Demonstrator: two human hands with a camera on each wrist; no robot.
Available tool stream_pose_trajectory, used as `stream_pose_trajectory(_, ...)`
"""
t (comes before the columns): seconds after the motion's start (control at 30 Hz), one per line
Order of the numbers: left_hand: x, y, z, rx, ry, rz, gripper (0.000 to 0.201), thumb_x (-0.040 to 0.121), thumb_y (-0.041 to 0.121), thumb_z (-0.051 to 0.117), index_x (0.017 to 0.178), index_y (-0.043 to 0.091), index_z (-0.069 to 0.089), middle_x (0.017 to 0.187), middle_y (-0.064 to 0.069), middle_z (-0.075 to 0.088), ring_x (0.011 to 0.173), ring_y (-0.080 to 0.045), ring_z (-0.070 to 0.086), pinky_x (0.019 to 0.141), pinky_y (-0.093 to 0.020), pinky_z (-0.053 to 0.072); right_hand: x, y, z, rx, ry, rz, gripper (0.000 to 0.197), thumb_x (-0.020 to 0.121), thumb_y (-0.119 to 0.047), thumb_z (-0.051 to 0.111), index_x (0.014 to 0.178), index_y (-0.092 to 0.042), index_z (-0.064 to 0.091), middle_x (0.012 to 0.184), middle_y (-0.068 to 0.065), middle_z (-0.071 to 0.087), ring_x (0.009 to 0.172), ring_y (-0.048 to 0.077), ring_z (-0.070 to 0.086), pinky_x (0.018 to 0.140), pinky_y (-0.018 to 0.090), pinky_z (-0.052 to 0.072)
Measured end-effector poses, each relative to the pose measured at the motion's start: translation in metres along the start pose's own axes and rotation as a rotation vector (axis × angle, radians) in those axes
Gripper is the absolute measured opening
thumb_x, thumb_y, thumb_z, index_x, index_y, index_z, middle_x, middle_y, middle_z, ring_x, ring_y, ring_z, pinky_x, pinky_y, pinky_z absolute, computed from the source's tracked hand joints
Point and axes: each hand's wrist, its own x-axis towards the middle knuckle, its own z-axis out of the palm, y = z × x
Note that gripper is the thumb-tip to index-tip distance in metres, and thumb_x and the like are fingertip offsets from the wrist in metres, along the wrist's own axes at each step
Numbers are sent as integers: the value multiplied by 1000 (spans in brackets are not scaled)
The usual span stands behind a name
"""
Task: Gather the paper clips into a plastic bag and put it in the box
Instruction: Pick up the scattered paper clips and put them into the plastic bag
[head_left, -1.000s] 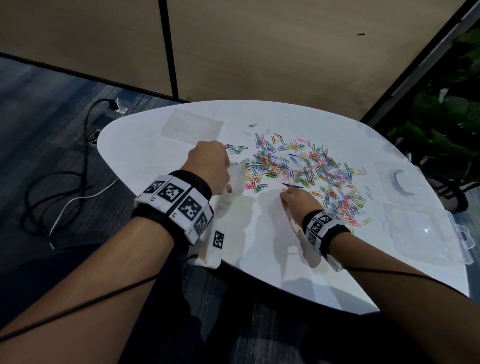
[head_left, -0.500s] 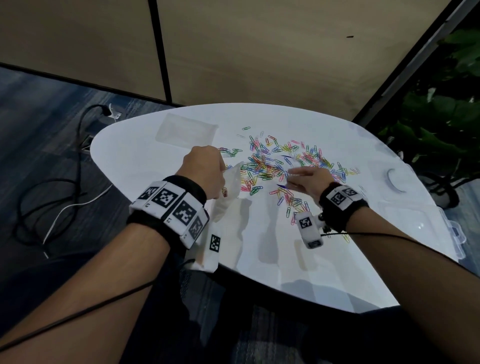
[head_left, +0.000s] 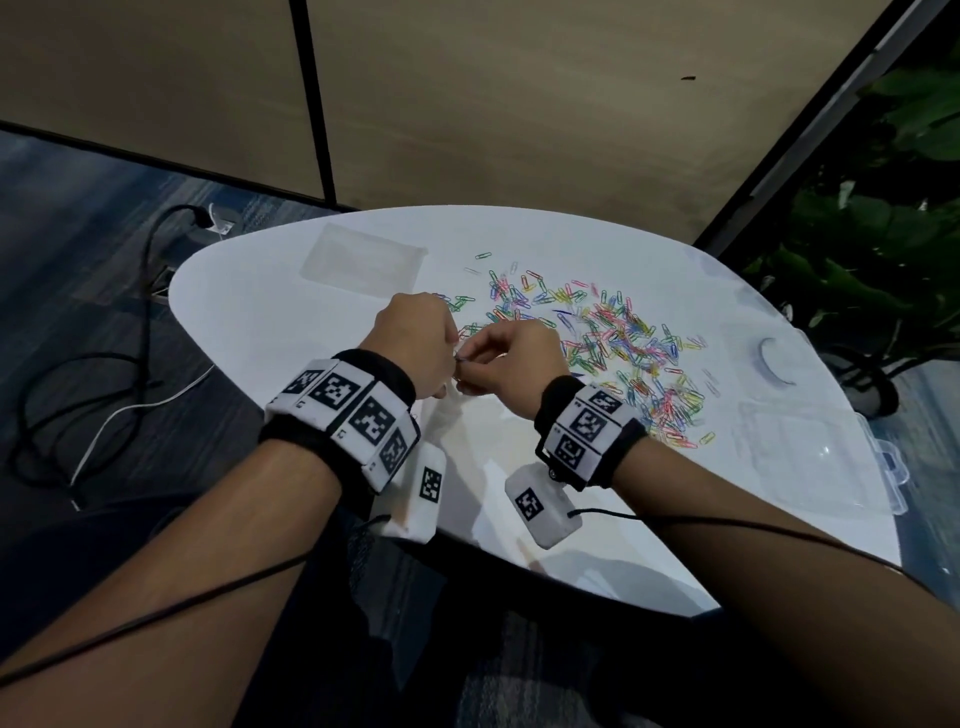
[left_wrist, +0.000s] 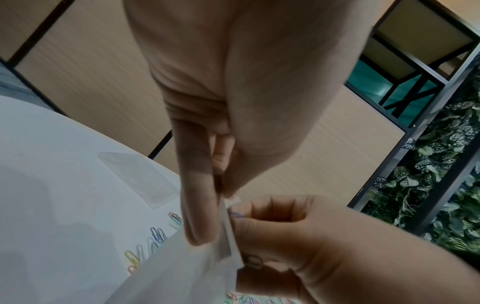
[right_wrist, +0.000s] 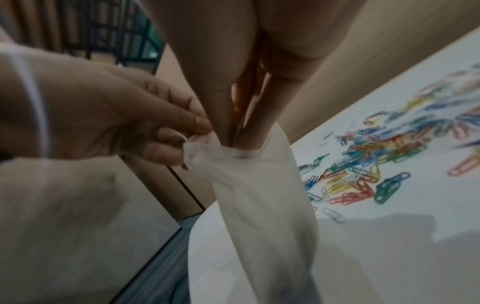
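A clear plastic bag (right_wrist: 262, 205) hangs upright over the white table (head_left: 291, 322). My left hand (head_left: 439, 351) pinches its rim (left_wrist: 224, 202) between thumb and fingers. My right hand (head_left: 485, 358) is right beside it with fingertips together, dipping into the bag's mouth (right_wrist: 241, 152). It pinches a blue paper clip (left_wrist: 235, 215). A big scatter of coloured paper clips (head_left: 602, 338) lies just right of both hands. The clear plastic box (head_left: 810, 457) lies open near the table's right edge.
A second flat plastic bag (head_left: 363, 260) lies at the table's far left. A tape ring (head_left: 774, 358) sits beyond the box. Cables (head_left: 104, 395) run on the floor to the left, and plants (head_left: 872, 270) stand to the right. A wooden partition (head_left: 519, 104) backs the table.
My right hand has left the paper clip pile and moved left to the bag mouth, carrying a clip. My left hand has kept its hold on the bag.
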Motion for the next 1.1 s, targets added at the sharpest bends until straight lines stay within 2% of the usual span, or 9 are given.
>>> stream_pose_trajectory(0.13, 1, -1, -1, -6, 9, -6, 15, 96, 2, 59, 98, 14, 66, 99, -15, 75, 77, -31, 79, 81, -41, 65, 3, -1, 2, -469, -123, -206, 16, 85, -9, 64, 92, -13, 78, 65, -12, 62, 57, -3, 57, 62, 10, 41)
stream_pose_trajectory(0.2, 1, -2, -3, 2, 19, -17, 17, 95, 1, 59, 102, 13, 69, 99, -15, 76, 82, -31, 79, 83, -41, 64, 5, -5, -1, -442, -173, -200, 25, 87, -1, 57, 94, -13, 78, 74, -10, 67, 61, -6, 61, 64, 2, 42)
stream_pose_trajectory(0.33, 2, -5, -8, 1, 33, -37, 19, 92, -3, 60, 104, 5, 72, 94, -16, 77, 86, -33, 78, 83, -41, 64, 17, -3, -22, 2, -107, -47, 34, 88, 13, 44, 89, -2, 74, 86, 18, 73, 79, 26, 73, 79, 33, 61)
stream_pose_trajectory(0.43, 1, -5, -9, 3, 20, -37, 18, 94, -4, 56, 100, 5, 71, 91, -14, 77, 78, -30, 80, 75, -36, 65, 33, 26, -52, -477, -24, -83, 40, 92, 5, 39, 105, -11, 74, 99, 4, 70, 76, 16, 67, 76, 29, 59)
stream_pose_trajectory(0.53, -1, -5, -9, 12, 18, -33, 18, 95, -3, 56, 102, 6, 70, 92, -14, 78, 78, -30, 80, 77, -37, 65, 33, 80, -69, -1060, -313, -88, 43, 101, -13, 35, 141, -23, 47, 147, 2, 45, 127, 23, 50, 104, 35, 44)
stream_pose_trajectory(0.6, 0, -7, -10, 20, 15, -38, 20, 94, -4, 55, 103, 3, 72, 89, -16, 79, 78, -30, 79, 80, -39, 65, 30, 113, -70, -1225, -463, -138, 44, 103, -23, 31, 147, -21, 34, 159, 5, 26, 143, 28, 29, 114, 44, 32)
stream_pose_trajectory(0.77, 2, -6, -12, 43, 23, -26, 21, 91, -6, 58, 103, 0, 74, 88, -17, 79, 82, -32, 79, 82, -41, 65, 23, 138, -82, -1242, -363, -66, 48, 104, -25, 28, 151, -14, 22, 160, 11, 19, 142, 30, 28, 112, 44, 34)
stream_pose_trajectory(0.93, 3, -2, -7, 32, 13, -16, 18, 95, 0, 58, 104, 8, 71, 98, -15, 77, 82, -32, 79, 82, -39, 65, 4, 136, -81, -1198, -435, -47, 61, 97, -40, 48, 147, -11, 28, 154, 9, 23, 137, 31, 33, 112, 42, 34)
stream_pose_trajectory(1.1, 4, 0, -5, 32, 11, -20, 17, 94, -2, 58, 104, 7, 70, 91, -14, 77, 80, -31, 79, 82, -39, 64, -4, 149, -80, -1253, -372, -189, 39, 96, -9, 42, 135, -9, 45, 131, 14, 47, 109, 34, 53, 90, 39, 47)
